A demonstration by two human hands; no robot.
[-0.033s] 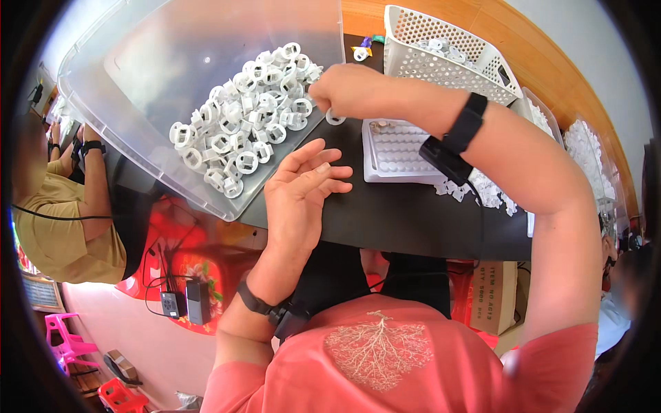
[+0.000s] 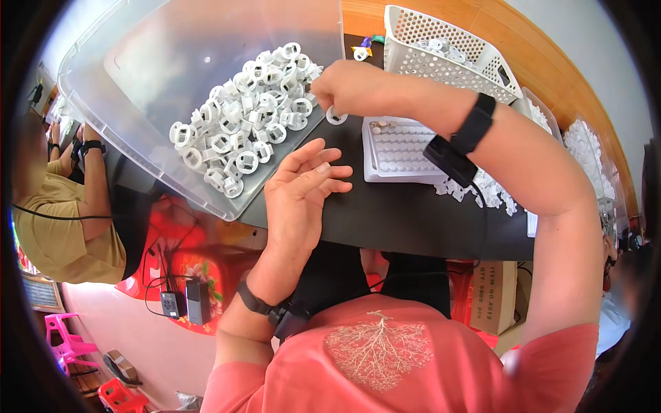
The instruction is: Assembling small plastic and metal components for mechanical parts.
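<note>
Over the near right edge of a clear plastic bin point(image 2: 158, 168), my right hand point(image 2: 348, 88) is closed, with a white round plastic part point(image 2: 336, 117) showing at its fingertips. The fingers partly hide how it is gripped. Inside the bin lies a heap of similar white ring-shaped parts point(image 2: 241, 113). My left hand point(image 2: 299, 186) is open beside the bin's near edge, palm turned up and fingers loosely stretched, with nothing in it. To the right, below my right forearm, sits a white ridged tray point(image 2: 399, 151) with a few small metal-looking pieces at its far left corner.
A white perforated basket point(image 2: 447, 62) holding white parts stands at the back right. Small white pieces point(image 2: 482, 193) lie on the dark table point(image 2: 392, 213) beside the tray. A cable hangs from my right wrist. At the far left sits another person point(image 2: 69, 213). A cardboard box point(image 2: 492, 296) is under the table.
My right hand has shifted very slightly right and away from me, the white round part moving with it. My left hand stays in place.
</note>
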